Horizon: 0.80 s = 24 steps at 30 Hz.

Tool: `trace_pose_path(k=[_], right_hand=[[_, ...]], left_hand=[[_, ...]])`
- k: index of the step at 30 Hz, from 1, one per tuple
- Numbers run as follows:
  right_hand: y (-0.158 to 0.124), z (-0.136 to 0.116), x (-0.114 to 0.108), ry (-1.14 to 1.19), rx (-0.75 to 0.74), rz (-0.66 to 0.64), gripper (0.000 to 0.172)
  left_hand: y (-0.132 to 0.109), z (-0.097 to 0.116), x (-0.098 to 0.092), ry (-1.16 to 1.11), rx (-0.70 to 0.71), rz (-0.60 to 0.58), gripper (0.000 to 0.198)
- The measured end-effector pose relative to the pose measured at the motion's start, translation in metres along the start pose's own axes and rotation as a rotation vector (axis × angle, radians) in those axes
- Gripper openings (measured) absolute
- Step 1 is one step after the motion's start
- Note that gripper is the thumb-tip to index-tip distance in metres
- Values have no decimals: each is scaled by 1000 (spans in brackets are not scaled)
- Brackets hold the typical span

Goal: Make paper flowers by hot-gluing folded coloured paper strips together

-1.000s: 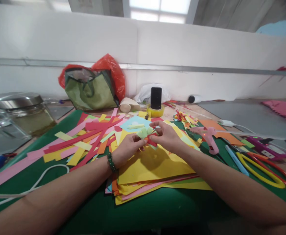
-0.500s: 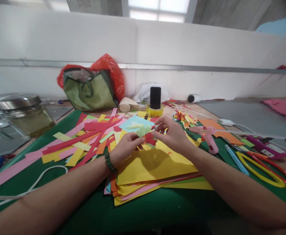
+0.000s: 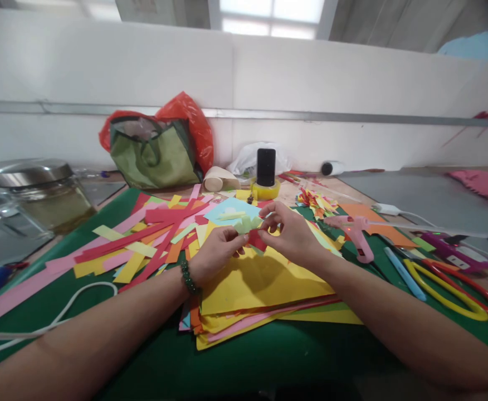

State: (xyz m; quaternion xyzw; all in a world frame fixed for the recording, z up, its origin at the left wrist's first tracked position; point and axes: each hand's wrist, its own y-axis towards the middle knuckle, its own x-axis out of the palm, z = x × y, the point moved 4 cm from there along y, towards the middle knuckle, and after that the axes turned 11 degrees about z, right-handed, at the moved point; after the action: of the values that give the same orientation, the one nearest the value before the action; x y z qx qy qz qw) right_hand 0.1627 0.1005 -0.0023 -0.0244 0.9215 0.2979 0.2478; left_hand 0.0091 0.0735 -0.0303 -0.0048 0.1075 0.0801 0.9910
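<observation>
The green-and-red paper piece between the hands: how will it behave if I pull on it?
The paper piece is probably very light and floppy: it is thin coloured strips, pinched by the left hand and right hand. It likely creases or tears under a hard pull. With no round part showing, it should not roll if dropped.

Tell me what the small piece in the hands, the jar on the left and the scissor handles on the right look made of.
The small piece: thin matte paper, pale green and red; it holds folds and creases.
The jar: seemingly clear glass, since it is see-through; its lid looks like shiny metal.
The scissor handles: probably glossy plastic, in bright yellow and red loops.
</observation>
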Motion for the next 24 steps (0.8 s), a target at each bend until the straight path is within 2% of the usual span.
trace_pose_path(k=[11, 15, 17, 19, 22, 24], right_hand=[[-3, -5, 1, -106, -107, 28, 22], [1, -9, -11, -84, -134, 79, 21], [6, -8, -20, 8, -82, 137, 22], [10, -3, -22, 118, 31, 134, 25], [9, 4, -9, 228, 216, -38, 34], [6, 6, 3, 257, 284, -149, 39]], left_hand=[[1, -1, -1, 5, 38, -41, 21], [1, -2, -2, 12, 79, -36, 25], [2, -3, -2, 15, 93, -26, 27], [2, -3, -2, 20, 102, -27, 28], [1, -2, -2, 27, 116, -41, 28], [0, -1, -1, 27, 124, -49, 28]])
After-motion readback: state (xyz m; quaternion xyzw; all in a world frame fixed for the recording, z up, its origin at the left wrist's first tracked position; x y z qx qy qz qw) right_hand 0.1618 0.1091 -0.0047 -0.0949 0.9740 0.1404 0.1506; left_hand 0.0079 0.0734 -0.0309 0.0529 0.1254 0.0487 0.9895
